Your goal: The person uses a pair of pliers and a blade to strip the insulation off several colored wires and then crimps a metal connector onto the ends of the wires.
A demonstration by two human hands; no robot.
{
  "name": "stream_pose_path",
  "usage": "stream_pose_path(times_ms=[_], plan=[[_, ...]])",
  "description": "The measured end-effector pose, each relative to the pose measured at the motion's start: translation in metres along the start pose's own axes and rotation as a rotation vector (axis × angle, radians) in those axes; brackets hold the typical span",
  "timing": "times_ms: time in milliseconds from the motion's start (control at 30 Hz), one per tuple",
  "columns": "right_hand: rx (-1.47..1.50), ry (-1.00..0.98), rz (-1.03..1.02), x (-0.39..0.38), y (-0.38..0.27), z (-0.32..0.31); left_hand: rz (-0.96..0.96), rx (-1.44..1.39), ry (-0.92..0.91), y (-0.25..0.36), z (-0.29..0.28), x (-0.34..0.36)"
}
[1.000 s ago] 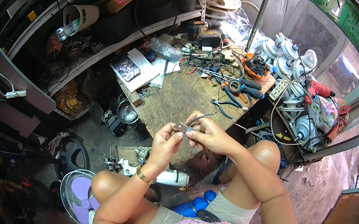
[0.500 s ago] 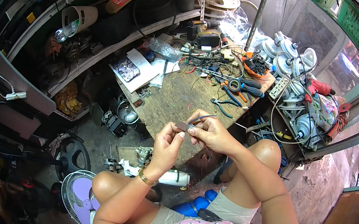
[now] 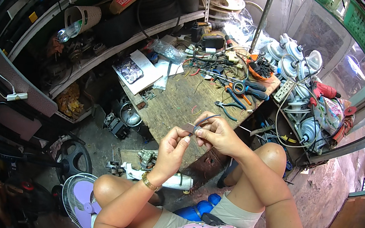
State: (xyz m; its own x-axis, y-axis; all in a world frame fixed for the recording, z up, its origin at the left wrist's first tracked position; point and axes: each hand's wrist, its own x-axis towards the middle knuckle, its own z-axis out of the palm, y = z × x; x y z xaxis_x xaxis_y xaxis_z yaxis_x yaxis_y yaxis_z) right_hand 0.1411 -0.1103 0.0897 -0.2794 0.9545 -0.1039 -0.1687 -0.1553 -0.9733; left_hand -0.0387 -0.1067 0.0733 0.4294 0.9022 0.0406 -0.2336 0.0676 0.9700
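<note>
At the centre of the frame I hold a small dark part [image 3: 193,128] between both hands, raised above the wooden bench [image 3: 178,109] so I can see it closely. My left hand [image 3: 172,146] pinches its lower edge, fingers closed, wrist bent upward. My right hand [image 3: 218,133] grips it from the right, thumb and forefinger shut on it, a thin wire [image 3: 207,117] curving off the top. Pliers [image 3: 229,103] lie within reach, upper right of my hands.

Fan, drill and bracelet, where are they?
fan [image 3: 78,198], head view, on its purple blades.
drill [image 3: 325,90], head view, on its red body.
bracelet [image 3: 149,184], head view, on the gold band at the left wrist.
</note>
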Motion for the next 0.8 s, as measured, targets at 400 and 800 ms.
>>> stream_pose_path(times_ms=[400,800], plan=[[-0.004,0.025,-0.041,-0.003,-0.002,-0.005,-0.105,-0.029,0.016,0.006,0.003,-0.006],[-0.009,0.051,-0.076,-0.006,-0.001,-0.009,-0.170,-0.078,0.003,0.010,0.004,-0.011]])
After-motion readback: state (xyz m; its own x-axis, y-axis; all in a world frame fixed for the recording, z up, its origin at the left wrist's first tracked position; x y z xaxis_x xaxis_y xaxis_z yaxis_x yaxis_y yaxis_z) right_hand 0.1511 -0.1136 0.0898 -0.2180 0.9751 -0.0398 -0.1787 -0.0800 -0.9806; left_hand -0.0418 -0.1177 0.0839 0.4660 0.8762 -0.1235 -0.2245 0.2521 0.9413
